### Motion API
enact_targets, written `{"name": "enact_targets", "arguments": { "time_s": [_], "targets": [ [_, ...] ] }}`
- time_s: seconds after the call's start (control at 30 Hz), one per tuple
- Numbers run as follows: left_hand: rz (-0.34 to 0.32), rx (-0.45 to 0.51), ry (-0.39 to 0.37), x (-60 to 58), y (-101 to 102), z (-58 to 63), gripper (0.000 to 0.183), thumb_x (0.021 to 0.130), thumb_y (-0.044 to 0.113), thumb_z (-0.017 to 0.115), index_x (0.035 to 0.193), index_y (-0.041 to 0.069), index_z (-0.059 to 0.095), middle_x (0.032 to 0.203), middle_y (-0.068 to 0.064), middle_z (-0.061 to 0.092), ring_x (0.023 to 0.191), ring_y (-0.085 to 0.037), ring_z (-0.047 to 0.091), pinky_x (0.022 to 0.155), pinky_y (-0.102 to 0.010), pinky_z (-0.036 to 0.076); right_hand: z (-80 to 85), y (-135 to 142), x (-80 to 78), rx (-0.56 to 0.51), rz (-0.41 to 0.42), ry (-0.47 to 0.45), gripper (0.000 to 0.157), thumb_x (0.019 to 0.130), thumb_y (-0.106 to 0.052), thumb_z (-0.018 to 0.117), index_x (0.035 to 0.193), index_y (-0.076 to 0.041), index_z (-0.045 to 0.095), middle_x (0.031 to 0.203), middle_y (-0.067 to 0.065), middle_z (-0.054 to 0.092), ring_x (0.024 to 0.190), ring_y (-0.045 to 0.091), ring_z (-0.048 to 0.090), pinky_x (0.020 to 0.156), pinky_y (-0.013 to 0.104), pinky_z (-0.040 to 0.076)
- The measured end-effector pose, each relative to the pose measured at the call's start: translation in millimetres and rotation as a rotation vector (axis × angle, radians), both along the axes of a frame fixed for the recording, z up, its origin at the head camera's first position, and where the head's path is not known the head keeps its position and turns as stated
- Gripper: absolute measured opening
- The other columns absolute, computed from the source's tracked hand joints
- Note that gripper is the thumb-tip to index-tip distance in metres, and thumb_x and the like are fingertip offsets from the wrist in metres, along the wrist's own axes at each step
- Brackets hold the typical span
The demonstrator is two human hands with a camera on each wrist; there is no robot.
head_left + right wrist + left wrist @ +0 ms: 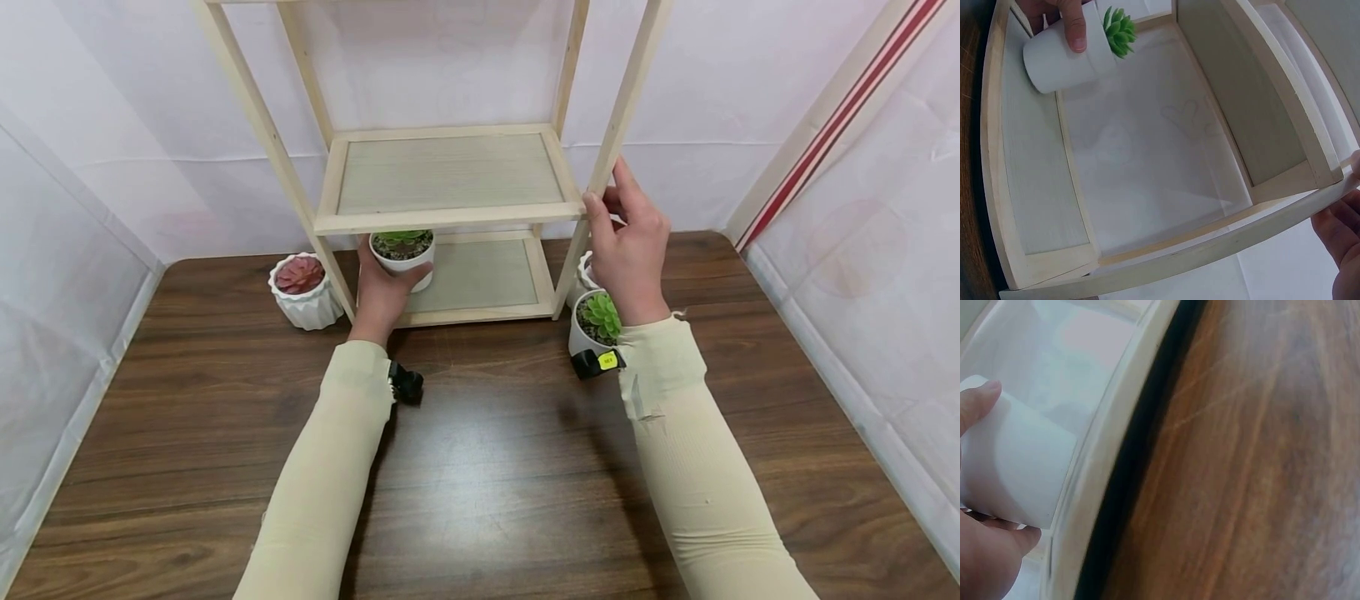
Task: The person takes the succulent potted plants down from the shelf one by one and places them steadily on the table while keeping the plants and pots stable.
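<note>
My left hand (pixel 382 293) grips a smooth white pot (pixel 409 268) on the left side of the wooden shelf's lower board (pixel 487 271). A green succulent (pixel 1120 32) grows in this pot, tilted in the right wrist view. The left wrist view has the thumb along the pot's side and fingers under it, its base close to the board. Up at the middle board (pixel 450 172), my right hand (pixel 633 242) pinches the right front post (pixel 624 104) between thumb and fingers. The upper board hides part of the plant in the head view.
Left of the shelf a fluted white pot (pixel 311 304) with a reddish succulent stands on the brown wood table (pixel 465 475). Right of it, below my right hand, stand a pot with a light green succulent (pixel 602 315) and another white pot (pixel 585 271), partly hidden. White sheeting encloses the table.
</note>
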State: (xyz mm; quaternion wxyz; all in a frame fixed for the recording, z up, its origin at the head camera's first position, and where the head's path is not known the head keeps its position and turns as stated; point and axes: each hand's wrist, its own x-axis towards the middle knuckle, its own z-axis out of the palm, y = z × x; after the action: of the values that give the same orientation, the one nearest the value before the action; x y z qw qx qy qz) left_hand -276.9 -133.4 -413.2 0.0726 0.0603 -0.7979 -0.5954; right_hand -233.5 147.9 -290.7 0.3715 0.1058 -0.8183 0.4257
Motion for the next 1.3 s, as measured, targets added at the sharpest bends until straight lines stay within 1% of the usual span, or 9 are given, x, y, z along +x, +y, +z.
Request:
{"name": "enact_targets", "arguments": {
  "time_s": [0.07,0.1,0.23,0.33,0.57,0.8,1.07,1.17,1.3],
  "targets": [
    [-0.005,0.001,0.001,0.4,1,1.6,0.104,0.068,0.044,0.075,0.143,0.032,0.004,0.145,-0.001,0.025,0.132,-0.016,0.029,0.107,-0.037,0.03,2.7,-2,2.9,-0.008,0.003,-0.005,0.046,0.089,-0.014,0.056,0.134,-0.013,0.046,0.094,0.019,0.067,0.087,0.025,0.066,0.075,0.037,0.054],
    [-0.006,-0.003,0.005,0.5,1,2.1,0.104,0.068,0.044,0.075,0.143,0.032,0.005,0.144,-0.001,0.026,0.132,-0.015,0.029,0.106,-0.037,0.03,0.2,0,-0.1,-0.01,0.003,-0.006,0.046,0.089,-0.015,0.056,0.134,-0.014,0.046,0.095,0.019,0.068,0.087,0.024,0.066,0.075,0.037,0.054],
    [-0.005,-0.014,0.016,1.4,2,1.8,0.104,0.068,0.043,0.076,0.143,0.032,0.005,0.144,-0.001,0.026,0.132,-0.015,0.029,0.107,-0.037,0.03,-11.6,8,-14.3,0.003,-0.011,-0.009,0.047,0.089,-0.02,0.057,0.135,-0.021,0.046,0.095,0.014,0.069,0.085,0.019,0.067,0.073,0.032,0.054],
    [-0.002,-0.019,0.02,2.5,2,0.5,0.104,0.068,0.041,0.077,0.143,0.03,0.007,0.144,-0.002,0.027,0.132,-0.015,0.03,0.107,-0.036,0.029,-15.6,11,-19.0,0.009,-0.014,-0.009,0.048,0.089,-0.023,0.058,0.135,-0.025,0.045,0.095,0.011,0.069,0.085,0.018,0.067,0.071,0.029,0.054],
    [-0.001,-0.021,0.012,7.0,2,-1.4,0.105,0.066,0.044,0.077,0.144,0.025,0.009,0.144,-0.004,0.028,0.133,-0.016,0.03,0.108,-0.037,0.029,-15.8,11,-19.8,-0.006,0.012,-0.009,0.049,0.088,-0.026,0.058,0.135,-0.029,0.043,0.096,0.009,0.069,0.086,0.016,0.067,0.072,0.034,0.054],
    [0.006,-0.044,0.014,14.3,3,1.2,0.108,0.064,0.051,0.076,0.144,0.027,0.008,0.145,-0.004,0.028,0.132,-0.017,0.031,0.106,-0.038,0.031,-15.6,9,-22.0,-0.002,0.019,0.004,0.047,0.089,-0.027,0.056,0.134,-0.031,0.044,0.095,0.011,0.069,0.086,0.018,0.067,0.075,0.033,0.054],
    [0.002,-0.048,0.021,17.8,2,3.6,0.109,0.064,0.048,0.077,0.145,0.021,0.009,0.145,-0.006,0.028,0.132,-0.017,0.031,0.107,-0.038,0.03,-14.4,8,-24.1,-0.004,0.02,0.012,0.047,0.089,-0.026,0.057,0.134,-0.028,0.045,0.094,0.01,0.07,0.084,0.017,0.067,0.072,0.034,0.054],
    [0.004,-0.045,0.021,18.9,2,4.7,0.11,0.064,0.048,0.077,0.145,0.022,0.008,0.145,-0.006,0.027,0.133,-0.017,0.03,0.107,-0.039,0.03,-13.9,8,-24.4,0.006,0.01,0.01,0.047,0.089,-0.028,0.056,0.134,-0.03,0.044,0.094,0.009,0.069,0.084,0.017,0.067,0.07,0.034,0.054],
    [-0.001,-0.03,0.028,20.1,2,6.2,0.11,0.063,0.048,0.078,0.145,0.023,0.009,0.145,-0.005,0.028,0.132,-0.016,0.03,0.107,-0.037,0.029,-13.1,7,-24.4,0.006,0.017,0.006,0.047,0.09,-0.03,0.055,0.134,-0.033,0.043,0.096,0.01,0.069,0.086,0.017,0.067,0.072,0.034,0.054]
  ]
}}
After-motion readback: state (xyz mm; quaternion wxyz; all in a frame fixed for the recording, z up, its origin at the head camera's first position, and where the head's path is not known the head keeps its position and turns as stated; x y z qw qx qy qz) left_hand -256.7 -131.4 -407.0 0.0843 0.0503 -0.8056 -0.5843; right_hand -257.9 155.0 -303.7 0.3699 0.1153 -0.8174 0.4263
